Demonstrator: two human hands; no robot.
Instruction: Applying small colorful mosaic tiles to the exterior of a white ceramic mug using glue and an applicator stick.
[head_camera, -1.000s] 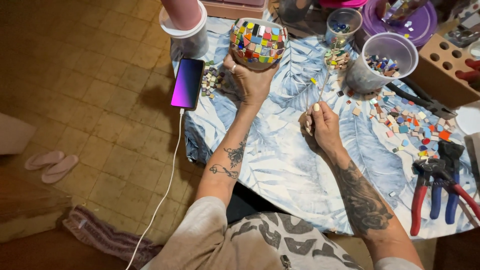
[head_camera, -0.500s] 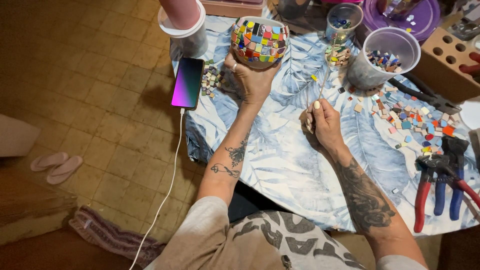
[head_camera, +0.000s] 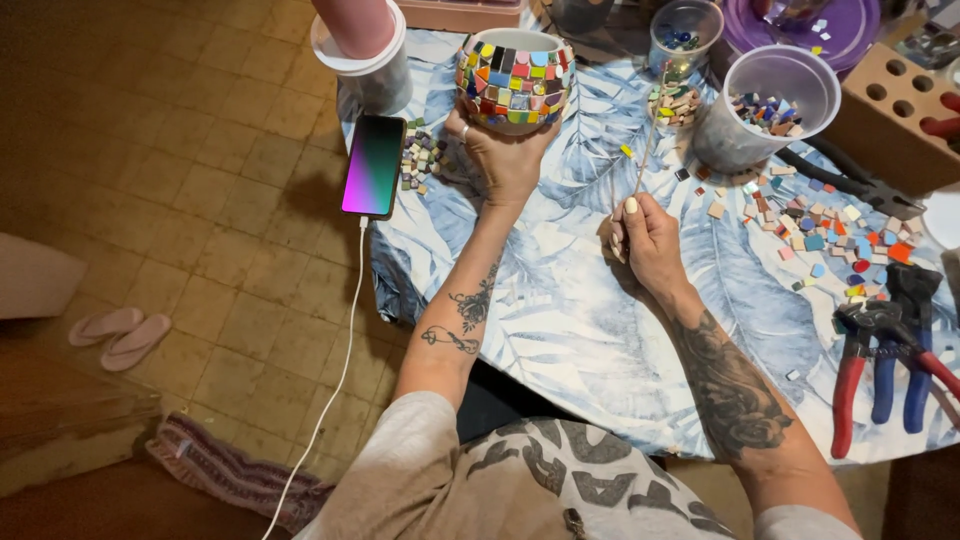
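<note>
Up front, mosaic bowl in left hand

- A home craft corner: worn brown tile floor with a pair of slippers lying on it.
- The table wears a leaf-print cloth.
- Loose coloured mosaic tiles, plastic tubs of pieces and red and blue nippers mark hobby work.
- A phone charges at the edge.

Changes since a second ago, as we log them: right hand has shifted slightly toward the mosaic bowl; its thin stick now points up toward the small tile cup. Left hand has tilted the bowl a little.
</note>
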